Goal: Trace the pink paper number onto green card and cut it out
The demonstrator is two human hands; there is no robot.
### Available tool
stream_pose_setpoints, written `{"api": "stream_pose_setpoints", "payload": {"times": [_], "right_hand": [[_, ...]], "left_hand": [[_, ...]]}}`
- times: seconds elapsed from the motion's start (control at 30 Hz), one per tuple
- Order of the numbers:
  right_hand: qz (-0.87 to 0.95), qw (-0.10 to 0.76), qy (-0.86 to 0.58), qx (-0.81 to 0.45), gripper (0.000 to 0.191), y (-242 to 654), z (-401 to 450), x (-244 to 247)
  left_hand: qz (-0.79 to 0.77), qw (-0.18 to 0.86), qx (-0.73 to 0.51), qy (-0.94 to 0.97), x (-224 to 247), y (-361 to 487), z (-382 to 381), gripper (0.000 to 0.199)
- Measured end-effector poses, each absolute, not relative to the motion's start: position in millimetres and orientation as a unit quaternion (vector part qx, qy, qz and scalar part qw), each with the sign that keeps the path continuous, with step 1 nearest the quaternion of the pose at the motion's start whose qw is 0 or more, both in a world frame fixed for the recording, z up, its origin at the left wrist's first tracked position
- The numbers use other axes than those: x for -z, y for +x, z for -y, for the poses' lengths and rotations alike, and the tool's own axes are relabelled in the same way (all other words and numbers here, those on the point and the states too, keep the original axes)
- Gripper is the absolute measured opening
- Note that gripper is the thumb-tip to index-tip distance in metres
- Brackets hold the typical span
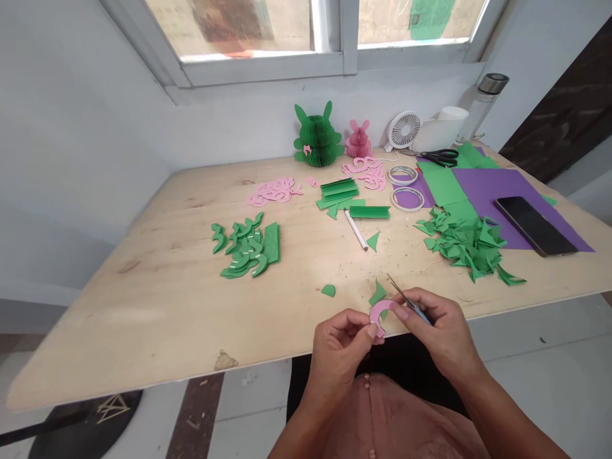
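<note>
Pink paper arc [375,312]: located between our two hands, at the near edge of the table [157,319]. The curve bulges toward our left hand [335,347]; its opening faces our right hand [442,325]. Our left hand pinches the lower end between thumb and fingers. Our right hand grips the upper end and also carries a slim tool [417,312], whose fine tips point away from us and leftward, beyond the paper. We cannot tell whether it is scissors or tweezers. Both hands are about equally near the arc, each in contact.

Adjacent items: a green scrap [377,292] lies just past the arc, near the tool tips, and is the closest obstruction. A small green piece [327,291] lies to the left; the white pen [356,229] lies farther out. The green scrap pile [466,245] is beyond our right hand.
</note>
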State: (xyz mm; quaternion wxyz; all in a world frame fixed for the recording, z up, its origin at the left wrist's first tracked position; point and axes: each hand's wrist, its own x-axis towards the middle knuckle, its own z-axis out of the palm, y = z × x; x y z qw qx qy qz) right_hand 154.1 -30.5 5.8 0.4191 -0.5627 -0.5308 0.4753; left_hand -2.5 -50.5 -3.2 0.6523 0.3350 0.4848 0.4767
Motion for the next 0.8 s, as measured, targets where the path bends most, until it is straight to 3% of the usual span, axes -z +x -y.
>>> {"api": "stream_pose_setpoints", "payload": {"times": [0.8], "right_hand": [[0.495,0.403,-0.542,-0.547,0.021,157,27,-3]], "left_hand": [[-0.528,0.65,-0.417,0.353,-8,-3,32,0.021]]}}
